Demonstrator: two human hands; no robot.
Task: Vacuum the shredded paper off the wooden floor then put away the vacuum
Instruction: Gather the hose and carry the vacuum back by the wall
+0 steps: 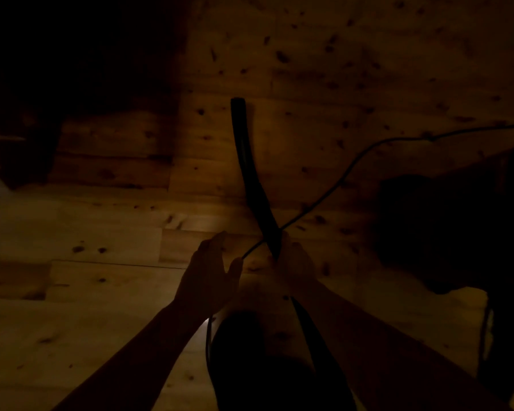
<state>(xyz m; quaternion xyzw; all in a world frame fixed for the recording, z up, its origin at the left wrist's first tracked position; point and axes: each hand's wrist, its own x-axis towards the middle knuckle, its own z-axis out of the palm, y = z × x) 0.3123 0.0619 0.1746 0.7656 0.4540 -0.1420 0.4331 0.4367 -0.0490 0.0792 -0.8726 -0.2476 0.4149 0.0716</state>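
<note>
While far knotty floor [353, 54] is open, a curved wand [245, 155] is gripped by the right hand [293, 264]. Thin cord [339, 179] is pinched by the left hand [208, 271].

hose [244, 149] and cord [353, 161] over wooden floor [101, 221]

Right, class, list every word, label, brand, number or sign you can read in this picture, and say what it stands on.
None can be read. The picture is very dark: the black tube in the right hand, the thin cord in the left hand, the wooden floor and the dark bulk at the right show no lettering.
</note>
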